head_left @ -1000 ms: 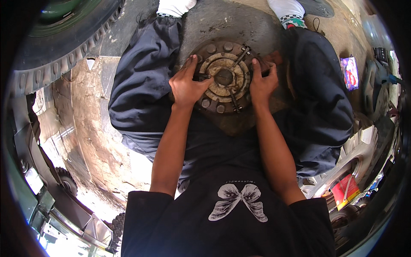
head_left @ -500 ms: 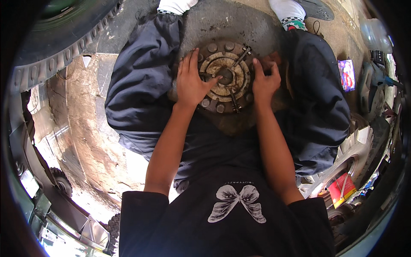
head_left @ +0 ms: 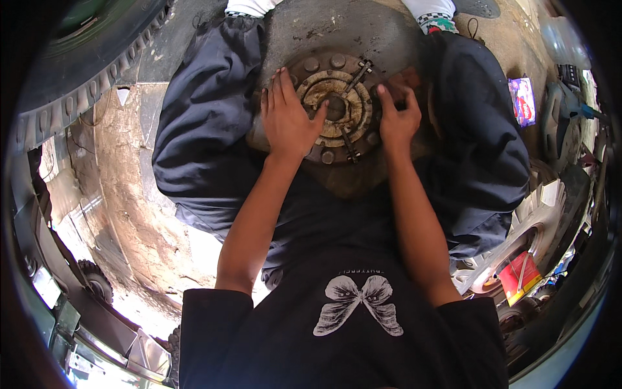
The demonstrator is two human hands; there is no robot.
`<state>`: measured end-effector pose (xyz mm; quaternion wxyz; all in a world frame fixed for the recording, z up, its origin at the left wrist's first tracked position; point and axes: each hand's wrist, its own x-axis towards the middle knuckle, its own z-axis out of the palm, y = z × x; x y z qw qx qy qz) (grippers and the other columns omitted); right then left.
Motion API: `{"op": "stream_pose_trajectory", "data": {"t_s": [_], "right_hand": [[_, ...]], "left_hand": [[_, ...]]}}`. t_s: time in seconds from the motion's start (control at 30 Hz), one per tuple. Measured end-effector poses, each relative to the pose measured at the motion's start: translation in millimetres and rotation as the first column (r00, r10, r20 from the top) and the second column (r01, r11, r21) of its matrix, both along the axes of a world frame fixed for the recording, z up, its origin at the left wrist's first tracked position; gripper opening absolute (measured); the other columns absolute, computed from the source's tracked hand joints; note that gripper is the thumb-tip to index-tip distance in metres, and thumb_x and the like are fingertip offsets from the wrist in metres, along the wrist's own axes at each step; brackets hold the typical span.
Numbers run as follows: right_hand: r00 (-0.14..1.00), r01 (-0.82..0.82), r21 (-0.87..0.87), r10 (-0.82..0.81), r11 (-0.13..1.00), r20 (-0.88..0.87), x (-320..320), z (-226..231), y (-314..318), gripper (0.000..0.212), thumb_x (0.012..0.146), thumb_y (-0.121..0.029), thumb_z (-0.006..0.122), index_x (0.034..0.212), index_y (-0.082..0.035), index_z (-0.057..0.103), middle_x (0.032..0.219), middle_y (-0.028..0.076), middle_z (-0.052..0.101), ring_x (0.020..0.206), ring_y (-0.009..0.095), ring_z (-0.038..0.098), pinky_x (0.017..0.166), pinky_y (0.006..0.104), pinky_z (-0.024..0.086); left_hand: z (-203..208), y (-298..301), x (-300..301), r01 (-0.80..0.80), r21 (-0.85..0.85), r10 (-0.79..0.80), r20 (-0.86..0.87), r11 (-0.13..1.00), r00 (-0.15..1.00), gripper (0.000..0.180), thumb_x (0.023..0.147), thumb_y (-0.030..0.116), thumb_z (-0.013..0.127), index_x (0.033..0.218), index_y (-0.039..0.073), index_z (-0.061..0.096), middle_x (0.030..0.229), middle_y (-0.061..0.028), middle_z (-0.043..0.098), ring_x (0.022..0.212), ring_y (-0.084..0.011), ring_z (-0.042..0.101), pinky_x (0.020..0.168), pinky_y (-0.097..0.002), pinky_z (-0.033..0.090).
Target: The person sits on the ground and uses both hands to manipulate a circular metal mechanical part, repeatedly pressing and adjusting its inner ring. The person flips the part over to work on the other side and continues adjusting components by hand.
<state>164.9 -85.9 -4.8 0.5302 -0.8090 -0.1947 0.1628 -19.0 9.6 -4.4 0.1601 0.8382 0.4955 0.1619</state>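
Note:
A round, rusty metal hub with bolts around its rim lies between my knees on the ground. My left hand rests flat on its left side, fingers spread over the rim and thumb toward the centre hole. On the right edge my right hand has its fingers curled against the rim. Two thin metal bars cross the hub face. My legs in dark blue trousers sit on both sides of it.
A large tyre curves across the upper left. Cracked, stained concrete lies to my left. At the right are a silver wheel cover, a red box, a small printed packet and assorted clutter.
My left hand has slid from the hub's left edge onto its face, now lying flatter toward the centre. The right hand stays at the right rim.

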Motion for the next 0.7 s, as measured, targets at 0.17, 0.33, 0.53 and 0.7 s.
{"op": "stream_pose_trajectory", "data": {"t_s": [0.17,0.33,0.53,0.7], "right_hand": [[1.000,-0.005,-0.085,0.005,0.996,-0.007,10.5,-3.8,-3.5,0.034,0.088,-0.028,0.087,0.102,0.000,0.074,0.098,0.012,0.077,0.091,0.021,0.068,0.090,0.0359,0.051],[0.999,0.022,0.020,-0.021,1.000,-0.042,10.0,-7.3,11.4,0.034,0.088,-0.028,0.089,0.098,0.001,0.074,0.091,0.008,0.076,0.086,0.016,0.065,0.086,0.0335,0.051],[0.996,0.021,0.043,-0.017,0.999,-0.088,4.1,-6.3,0.8,0.036,0.085,-0.029,0.090,0.094,0.002,0.073,0.087,0.010,0.076,0.084,0.019,0.066,0.084,0.0356,0.052],[1.000,-0.031,0.024,0.031,0.999,-0.001,10.5,-4.9,8.0,0.036,0.085,-0.029,0.091,0.095,0.002,0.076,0.089,0.010,0.077,0.084,0.018,0.068,0.083,0.0337,0.052]], "left_hand": [[4.3,-6.5,5.3,-0.012,-0.018,0.012,0.009,1.000,1.000,0.106,0.086,0.054,0.083,0.158,-0.006,0.036,0.155,-0.0284,0.049,0.144,-0.0469,0.047,0.122,-0.0581,0.034],[11.3,-3.8,-5.0,0.208,0.213,-0.233,0.102,0.955,0.967,0.074,0.096,0.039,0.076,0.156,0.005,0.050,0.156,-0.0267,0.048,0.144,-0.0470,0.047,0.121,-0.0574,0.035],[3.9,-4.6,-4.4,0.188,0.124,-0.210,0.200,0.974,0.957,0.048,0.103,0.016,0.060,0.150,0.003,0.056,0.158,-0.0282,0.045,0.148,-0.0488,0.041,0.121,-0.0587,0.036],[-0.1,-1.6,-5.4,0.194,0.088,-0.207,0.163,0.977,0.965,0.048,0.104,0.015,0.058,0.149,-0.001,0.055,0.158,-0.0271,0.045,0.149,-0.0481,0.040,0.122,-0.0562,0.037]]}}
